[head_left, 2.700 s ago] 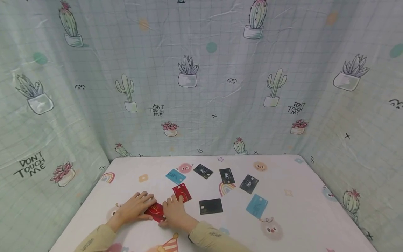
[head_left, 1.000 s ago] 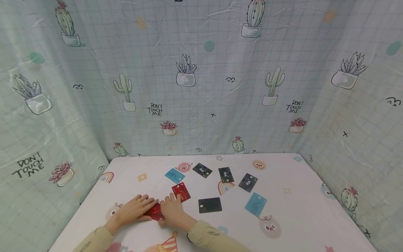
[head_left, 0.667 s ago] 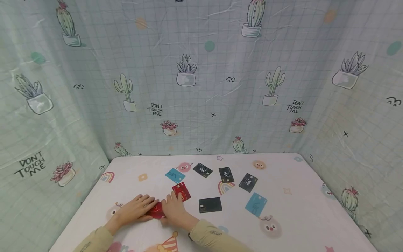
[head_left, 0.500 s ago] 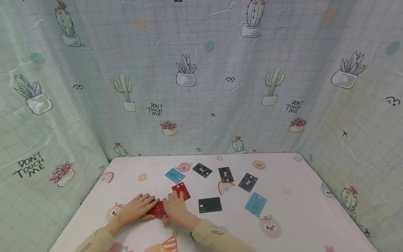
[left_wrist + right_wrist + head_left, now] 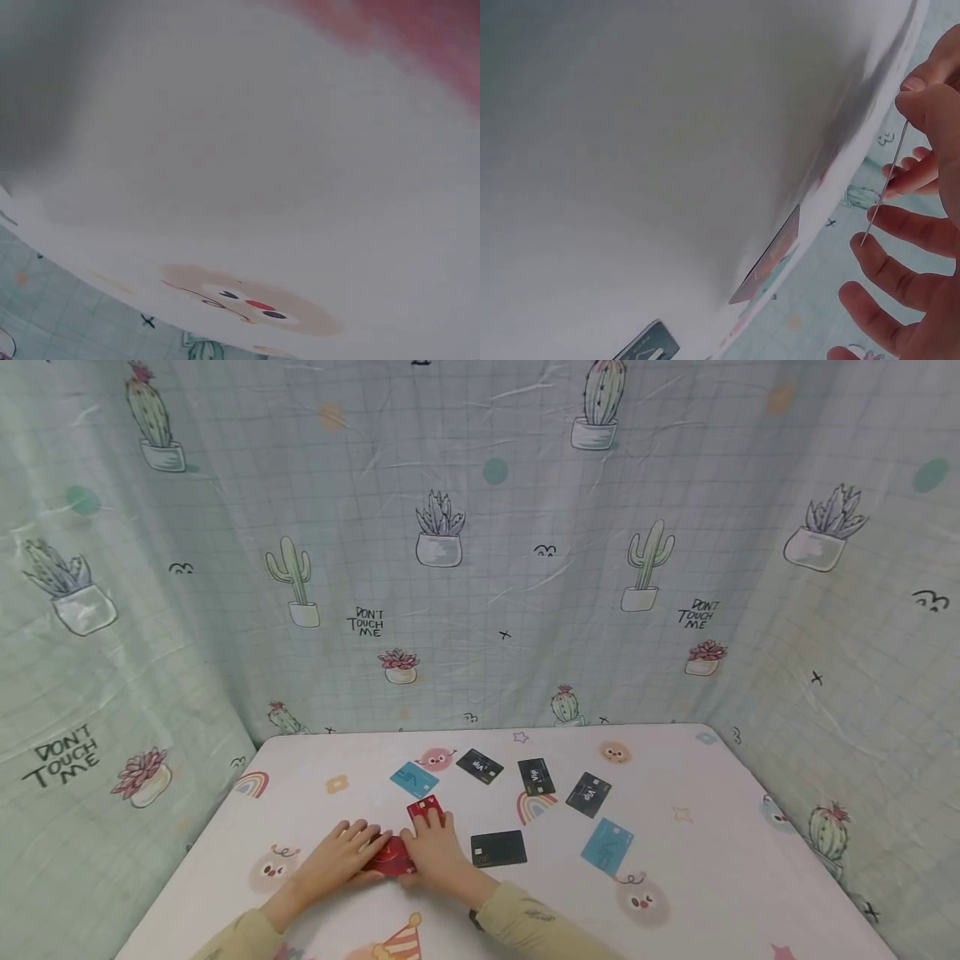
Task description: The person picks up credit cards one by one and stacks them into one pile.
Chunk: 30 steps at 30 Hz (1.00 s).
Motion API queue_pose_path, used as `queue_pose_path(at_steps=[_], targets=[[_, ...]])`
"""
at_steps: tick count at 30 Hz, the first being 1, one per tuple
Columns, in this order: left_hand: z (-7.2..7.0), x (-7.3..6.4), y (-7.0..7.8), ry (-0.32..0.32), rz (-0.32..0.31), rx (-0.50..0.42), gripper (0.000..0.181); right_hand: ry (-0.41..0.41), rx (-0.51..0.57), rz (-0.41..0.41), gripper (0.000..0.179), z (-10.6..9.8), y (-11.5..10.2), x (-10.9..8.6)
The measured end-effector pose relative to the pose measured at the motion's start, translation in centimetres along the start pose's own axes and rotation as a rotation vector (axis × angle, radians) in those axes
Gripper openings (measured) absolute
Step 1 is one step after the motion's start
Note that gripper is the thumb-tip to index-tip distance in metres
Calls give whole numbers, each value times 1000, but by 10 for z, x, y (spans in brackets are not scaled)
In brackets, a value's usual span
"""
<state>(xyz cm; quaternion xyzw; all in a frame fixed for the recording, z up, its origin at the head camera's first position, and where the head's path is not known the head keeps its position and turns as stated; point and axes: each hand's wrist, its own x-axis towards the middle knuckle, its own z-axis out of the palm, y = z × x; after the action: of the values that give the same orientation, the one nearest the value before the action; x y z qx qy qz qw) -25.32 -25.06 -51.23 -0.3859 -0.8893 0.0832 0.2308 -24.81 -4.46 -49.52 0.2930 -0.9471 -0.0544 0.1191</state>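
A red card (image 5: 392, 857) is held between the two hands in the head view. My left hand (image 5: 341, 858) grips its left side, and my right hand (image 5: 441, 853) pinches the right side, covering that end. Seen edge-on in the right wrist view, the card (image 5: 889, 176) is a thin line between thumb and fingertips, above the table. A second red card (image 5: 424, 805) lies just beyond the right hand, whose fingers overlap its near part. The left wrist view has only the tabletop and a blurred reddish patch (image 5: 420, 30).
On the white printed table (image 5: 712, 893) lie several loose cards. A blue card (image 5: 415, 779) is at the back, another blue card (image 5: 607, 847) to the right. A black card (image 5: 498, 848) lies beside the right hand, with more black ones behind. A cactus-print curtain (image 5: 480, 677) encloses the table.
Both hands have shifted a little to the right with the red card between them. The right hand now covers more of the second red card. The other cards lie as before.
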Motion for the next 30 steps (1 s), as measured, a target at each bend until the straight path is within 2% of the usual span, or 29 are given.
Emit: queue_pose_path(at_steps=[4,10,24,30], targets=[[-1,3,5,16,-14,1,62,31,19,1,63,-1,5,-3],[-3,8,15,-4,-47,-12,62,64,92,-8,61,0,14,-9],[-6,26,36,43,-13,-10,65,36,155,12,64,-11,37,-33],[-8,32,40,63,10,6,64,38,146,23,62,-11,43,-40]])
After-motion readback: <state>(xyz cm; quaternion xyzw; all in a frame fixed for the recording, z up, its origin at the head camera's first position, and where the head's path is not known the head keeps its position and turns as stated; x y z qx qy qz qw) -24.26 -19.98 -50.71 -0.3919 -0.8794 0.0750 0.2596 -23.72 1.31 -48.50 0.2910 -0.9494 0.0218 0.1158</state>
